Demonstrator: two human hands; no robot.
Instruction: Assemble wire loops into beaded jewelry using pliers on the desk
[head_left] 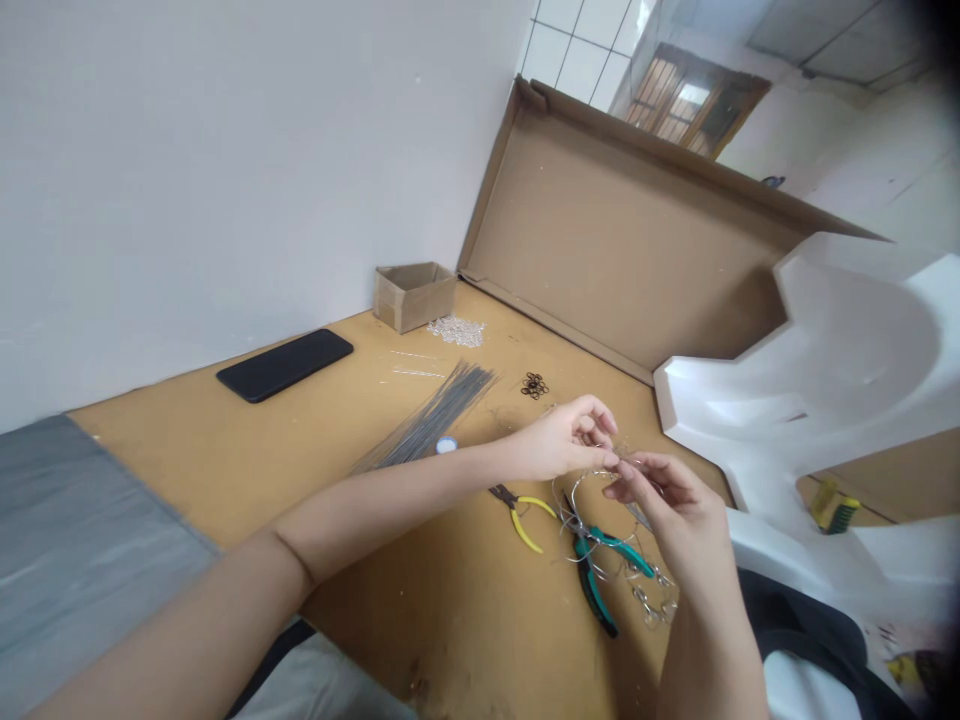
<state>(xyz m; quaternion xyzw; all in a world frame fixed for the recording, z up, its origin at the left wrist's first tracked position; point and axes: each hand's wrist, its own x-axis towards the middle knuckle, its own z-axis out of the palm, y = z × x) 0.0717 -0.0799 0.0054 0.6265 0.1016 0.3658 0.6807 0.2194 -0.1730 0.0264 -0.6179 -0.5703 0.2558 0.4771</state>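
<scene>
Fingertips of my left hand and my right hand meet over the right part of the table, both pinched on a thin silvery wire. Fine detail between the fingers is too small to make out. Just below the hands lie loops of thin wire, partly over pliers with teal and black handles. Yellow-handled pliers rest to their left, under my left forearm. Small shiny wire pieces sit beneath my right hand.
A bundle of straight grey wires, dark rings, a pile of small clear pieces, a little cardboard box and a black phone lie on the table. Behind stand a large cardboard panel and white moulded shape.
</scene>
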